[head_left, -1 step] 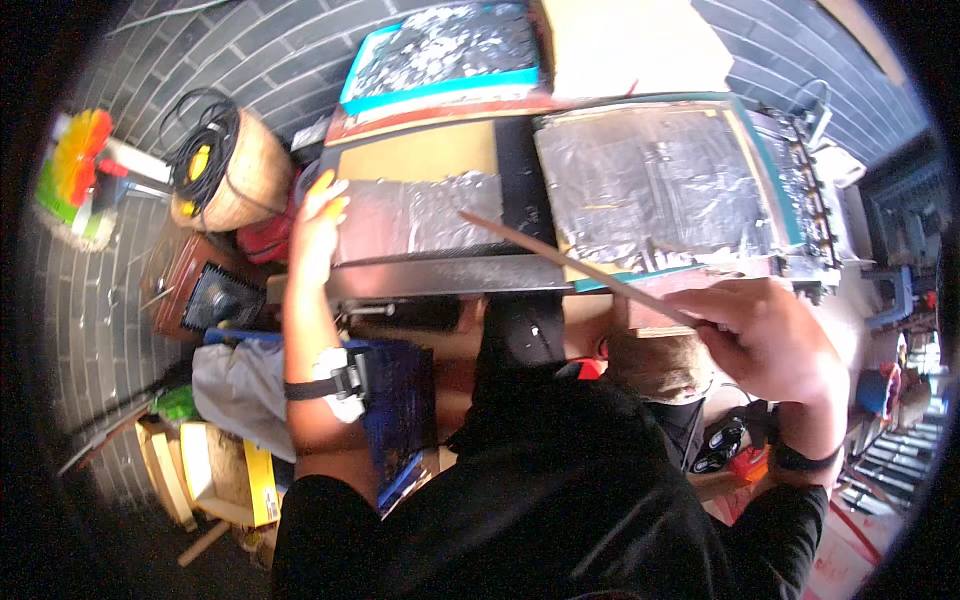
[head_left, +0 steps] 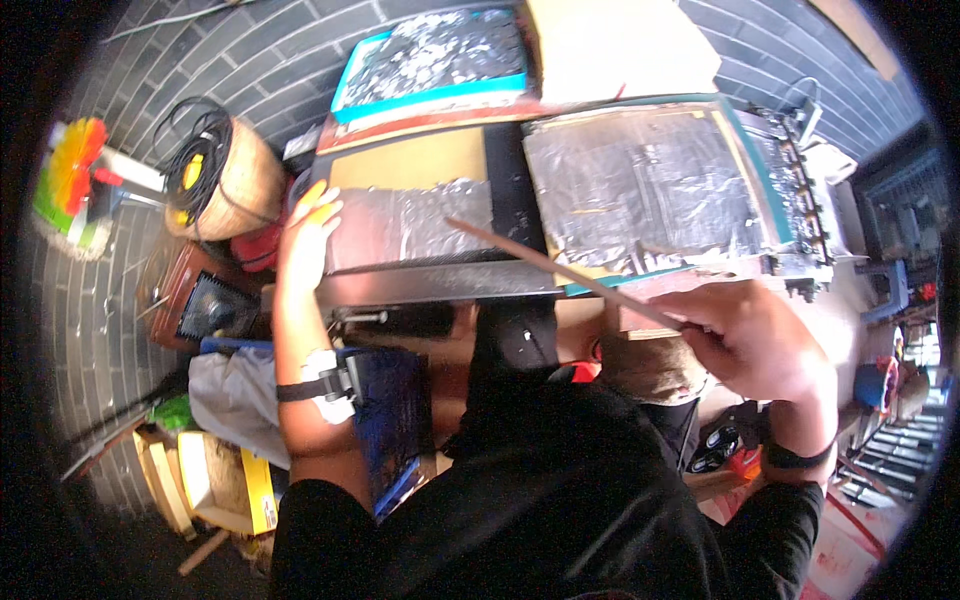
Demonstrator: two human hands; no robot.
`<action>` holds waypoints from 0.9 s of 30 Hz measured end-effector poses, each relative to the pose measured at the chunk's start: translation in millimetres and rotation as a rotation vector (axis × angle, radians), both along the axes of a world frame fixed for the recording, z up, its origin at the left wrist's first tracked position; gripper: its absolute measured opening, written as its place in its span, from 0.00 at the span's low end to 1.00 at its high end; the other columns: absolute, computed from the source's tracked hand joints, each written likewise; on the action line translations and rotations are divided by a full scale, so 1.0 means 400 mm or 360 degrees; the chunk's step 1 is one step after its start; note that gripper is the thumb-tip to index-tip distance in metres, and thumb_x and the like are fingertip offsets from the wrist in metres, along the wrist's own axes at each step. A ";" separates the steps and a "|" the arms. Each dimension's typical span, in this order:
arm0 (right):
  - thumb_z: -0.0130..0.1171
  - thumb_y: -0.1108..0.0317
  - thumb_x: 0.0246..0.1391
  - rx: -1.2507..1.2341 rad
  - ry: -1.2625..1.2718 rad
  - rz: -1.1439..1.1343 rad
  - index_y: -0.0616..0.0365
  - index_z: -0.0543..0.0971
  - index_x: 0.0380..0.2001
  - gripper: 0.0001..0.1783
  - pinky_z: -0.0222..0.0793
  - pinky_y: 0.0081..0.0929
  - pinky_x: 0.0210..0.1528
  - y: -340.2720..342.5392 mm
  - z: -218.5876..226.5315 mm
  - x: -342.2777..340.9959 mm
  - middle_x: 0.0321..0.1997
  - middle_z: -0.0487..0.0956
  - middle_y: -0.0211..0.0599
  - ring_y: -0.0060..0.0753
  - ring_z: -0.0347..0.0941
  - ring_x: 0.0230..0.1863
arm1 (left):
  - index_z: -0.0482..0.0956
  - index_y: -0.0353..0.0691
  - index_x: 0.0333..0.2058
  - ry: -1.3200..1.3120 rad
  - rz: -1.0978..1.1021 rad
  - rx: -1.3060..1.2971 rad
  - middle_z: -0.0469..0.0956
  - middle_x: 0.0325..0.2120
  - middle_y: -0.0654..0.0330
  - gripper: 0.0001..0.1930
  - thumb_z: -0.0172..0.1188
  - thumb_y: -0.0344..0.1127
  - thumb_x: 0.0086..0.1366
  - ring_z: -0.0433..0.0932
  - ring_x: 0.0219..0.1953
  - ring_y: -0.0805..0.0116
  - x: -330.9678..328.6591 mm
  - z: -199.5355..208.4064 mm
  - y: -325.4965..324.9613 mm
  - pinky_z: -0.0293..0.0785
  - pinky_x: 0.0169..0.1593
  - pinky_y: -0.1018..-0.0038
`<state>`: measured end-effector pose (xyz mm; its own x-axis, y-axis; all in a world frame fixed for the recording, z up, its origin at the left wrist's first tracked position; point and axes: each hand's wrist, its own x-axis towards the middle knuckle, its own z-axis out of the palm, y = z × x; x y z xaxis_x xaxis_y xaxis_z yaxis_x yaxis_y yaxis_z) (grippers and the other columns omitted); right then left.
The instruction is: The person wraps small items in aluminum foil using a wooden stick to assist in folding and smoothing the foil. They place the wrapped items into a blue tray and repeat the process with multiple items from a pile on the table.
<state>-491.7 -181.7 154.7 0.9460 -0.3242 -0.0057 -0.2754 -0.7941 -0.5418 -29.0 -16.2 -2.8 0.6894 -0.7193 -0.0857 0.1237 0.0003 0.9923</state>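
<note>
While my right hand (head_left: 755, 340) grips a thin wooden stick (head_left: 560, 268), its tip angles up-left over the dark frame (head_left: 505, 190), ending near the foil sheet (head_left: 410, 222). My left hand (head_left: 308, 232) lies open, palm down, fingers flat on that foil sheet's left edge. Larger foil-covered frame (head_left: 640, 190) with teal border sits to the right on the surface (head_left: 440, 285). Teal tray (head_left: 432, 60) lies beyond. Basket (head_left: 225, 180) with black cable stands on the brick floor at left.
</note>
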 end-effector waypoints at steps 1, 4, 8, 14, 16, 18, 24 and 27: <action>0.55 0.80 0.45 0.0085 -0.0015 -0.0018 0.61 0.77 0.43 0.18 0.71 0.35 0.34 0.002 -0.004 -0.003 0.31 0.78 0.49 0.49 0.75 0.31 | 0.62 0.29 0.56 0.0261 -0.0060 -0.0220 0.70 0.52 0.47 0.23 0.51 0.27 0.63 0.71 0.52 0.61 0.054 -0.036 0.026 0.68 0.54 0.68; 0.55 0.81 0.44 0.0226 -0.0090 -0.0164 0.61 0.77 0.44 0.20 0.69 0.28 0.29 -0.001 -0.009 -0.021 0.27 0.77 0.44 0.37 0.74 0.25 | 0.66 0.29 0.52 0.0534 -0.0168 -0.0530 0.71 0.51 0.47 0.19 0.51 0.30 0.64 0.72 0.52 0.56 0.132 -0.103 0.084 0.67 0.56 0.65; 0.54 0.83 0.44 0.0284 -0.0222 -0.0660 0.60 0.76 0.46 0.22 0.63 0.21 0.22 0.013 -0.045 -0.101 0.21 0.73 0.35 0.22 0.66 0.19 | 0.68 0.33 0.53 -0.0107 0.0354 -0.0037 0.72 0.50 0.51 0.21 0.55 0.37 0.64 0.72 0.51 0.63 -0.047 0.014 -0.018 0.65 0.55 0.70; 0.54 0.84 0.44 0.0288 -0.0131 -0.1023 0.59 0.77 0.47 0.23 0.59 0.19 0.22 0.029 -0.084 -0.219 0.21 0.71 0.33 0.19 0.63 0.19 | 0.69 0.37 0.53 -0.0751 -0.0048 0.0005 0.73 0.49 0.54 0.19 0.55 0.26 0.62 0.73 0.50 0.66 -0.330 0.049 -0.100 0.66 0.55 0.71; 0.54 0.84 0.44 0.0269 -0.0146 -0.1113 0.59 0.77 0.48 0.24 0.59 0.18 0.23 0.031 -0.088 -0.260 0.21 0.70 0.29 0.17 0.62 0.20 | 0.69 0.38 0.53 -0.1156 -0.0225 0.0042 0.73 0.50 0.52 0.20 0.57 0.28 0.61 0.72 0.52 0.61 -0.401 0.043 -0.133 0.66 0.55 0.70; 0.54 0.85 0.44 0.0349 -0.0191 -0.1237 0.59 0.77 0.48 0.24 0.59 0.17 0.24 0.031 -0.100 -0.294 0.22 0.70 0.28 0.15 0.61 0.21 | 0.69 0.38 0.53 -0.1420 -0.0325 0.0080 0.72 0.51 0.50 0.22 0.58 0.30 0.60 0.71 0.53 0.56 -0.462 0.052 -0.163 0.65 0.57 0.67; 0.54 0.85 0.44 0.0386 -0.0160 -0.1206 0.59 0.76 0.49 0.25 0.57 0.15 0.24 0.036 -0.095 -0.326 0.21 0.69 0.25 0.14 0.60 0.21 | 0.71 0.39 0.53 -0.2000 -0.0544 0.0196 0.66 0.55 0.46 0.22 0.58 0.38 0.60 0.63 0.59 0.47 -0.563 0.087 -0.230 0.59 0.61 0.60; 0.54 0.85 0.44 0.0349 -0.0177 -0.1263 0.58 0.76 0.49 0.26 0.57 0.15 0.24 0.032 -0.103 -0.336 0.21 0.69 0.25 0.13 0.60 0.21 | 0.70 0.43 0.54 -0.2087 -0.0646 0.0391 0.63 0.59 0.50 0.22 0.58 0.38 0.61 0.57 0.63 0.47 -0.574 0.094 -0.232 0.54 0.64 0.59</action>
<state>-626.1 -168.7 113.4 0.4352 -0.8979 -0.0666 -0.6451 -0.2594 -0.7188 -258.8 -109.2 34.9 0.1139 -0.9468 0.3009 -0.9357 -0.0005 0.3527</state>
